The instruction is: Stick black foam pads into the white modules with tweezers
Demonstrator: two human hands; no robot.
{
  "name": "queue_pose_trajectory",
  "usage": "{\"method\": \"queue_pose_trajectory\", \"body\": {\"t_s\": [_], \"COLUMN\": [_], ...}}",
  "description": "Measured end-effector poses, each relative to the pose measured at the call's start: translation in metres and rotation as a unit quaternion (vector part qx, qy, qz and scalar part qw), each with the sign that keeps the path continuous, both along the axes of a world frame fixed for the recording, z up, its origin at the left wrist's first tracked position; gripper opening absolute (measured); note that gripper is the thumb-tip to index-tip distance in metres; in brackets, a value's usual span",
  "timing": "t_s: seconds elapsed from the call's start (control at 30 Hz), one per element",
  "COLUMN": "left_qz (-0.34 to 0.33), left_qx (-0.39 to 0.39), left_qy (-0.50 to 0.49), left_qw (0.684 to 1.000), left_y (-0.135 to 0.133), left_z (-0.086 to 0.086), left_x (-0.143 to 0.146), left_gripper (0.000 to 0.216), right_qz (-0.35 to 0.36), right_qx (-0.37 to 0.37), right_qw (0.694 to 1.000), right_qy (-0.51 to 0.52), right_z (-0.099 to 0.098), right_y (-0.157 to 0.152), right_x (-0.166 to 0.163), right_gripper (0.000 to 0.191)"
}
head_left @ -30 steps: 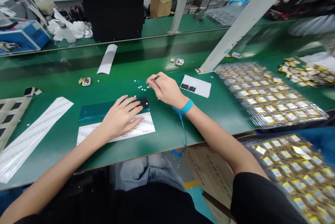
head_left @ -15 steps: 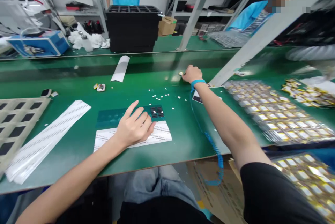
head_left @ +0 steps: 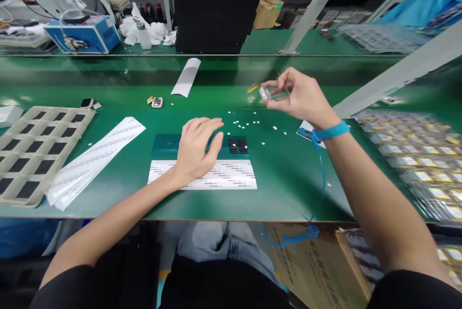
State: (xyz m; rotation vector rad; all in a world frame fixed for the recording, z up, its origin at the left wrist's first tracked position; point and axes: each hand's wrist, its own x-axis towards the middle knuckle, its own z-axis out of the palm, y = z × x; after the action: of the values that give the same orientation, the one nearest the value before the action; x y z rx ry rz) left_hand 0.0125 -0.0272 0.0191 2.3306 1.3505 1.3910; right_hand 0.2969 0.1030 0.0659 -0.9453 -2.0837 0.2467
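My right hand (head_left: 301,97), with a blue wrist strap (head_left: 330,132), is raised above the green bench and pinches a small grey part with a yellow tab (head_left: 262,91); a thin tool shows between its fingers. My left hand (head_left: 198,148) rests palm down with fingers spread on a teal sheet (head_left: 164,146) and a white label strip (head_left: 231,178). Small black pads (head_left: 238,145) lie in a group on the teal sheet just right of that hand. Tiny white bits (head_left: 245,120) are scattered beyond it.
A beige tray with black squares (head_left: 32,150) and a stack of white strips (head_left: 94,160) lie at left. Trays of gold-wrapped cells (head_left: 415,155) fill the right. A small part (head_left: 157,102), a white strip (head_left: 186,77), black stacked trays (head_left: 216,10) and a blue device (head_left: 84,34) lie further back.
My right hand reached far forward to the small part on the bench, picked it up and has drawn it back above the table. My left hand stayed on the sheets.
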Motion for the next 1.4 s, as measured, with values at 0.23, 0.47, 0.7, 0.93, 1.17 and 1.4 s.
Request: {"method": "queue_pose_trajectory", "body": {"t_s": [0.23,0.47,0.7,0.93,1.17,1.4], "left_qz": [-0.204,-0.254,-0.229,-0.193,-0.162,-0.145], "left_qx": [-0.415,-0.502,-0.455,-0.415,-0.381,-0.338], "left_qy": [-0.293,-0.337,-0.313,-0.379,-0.363,-0.301], "left_qw": [0.837,0.755,0.802,0.804,0.835,0.880], "left_y": [0.010,-0.002,-0.016,-0.026,-0.028,-0.027], "left_z": [0.017,0.013,0.018,0.020,0.021,0.023], "left_x": [-0.006,0.004,0.013,0.022,0.022,0.020], "left_gripper": [0.051,0.038,0.027,0.015,0.004,0.005], "right_qz": [0.241,0.206,0.146,0.145,0.164,0.070], "right_qx": [-0.047,0.030,0.077,0.130,0.129,0.119], "right_qw": [0.963,0.976,0.986,0.980,0.977,0.990], "right_qy": [-0.113,-0.059,-0.007,-0.029,-0.032,-0.003], "right_z": [0.017,-0.015,-0.031,-0.031,-0.035,-0.035], "right_y": [-0.095,-0.096,-0.106,-0.113,-0.118,-0.127], "right_x": [-0.059,-0.052,-0.050,-0.053,-0.057,-0.059], "right_gripper": [0.023,0.013,0.026,0.022,0.020,0.019]}}
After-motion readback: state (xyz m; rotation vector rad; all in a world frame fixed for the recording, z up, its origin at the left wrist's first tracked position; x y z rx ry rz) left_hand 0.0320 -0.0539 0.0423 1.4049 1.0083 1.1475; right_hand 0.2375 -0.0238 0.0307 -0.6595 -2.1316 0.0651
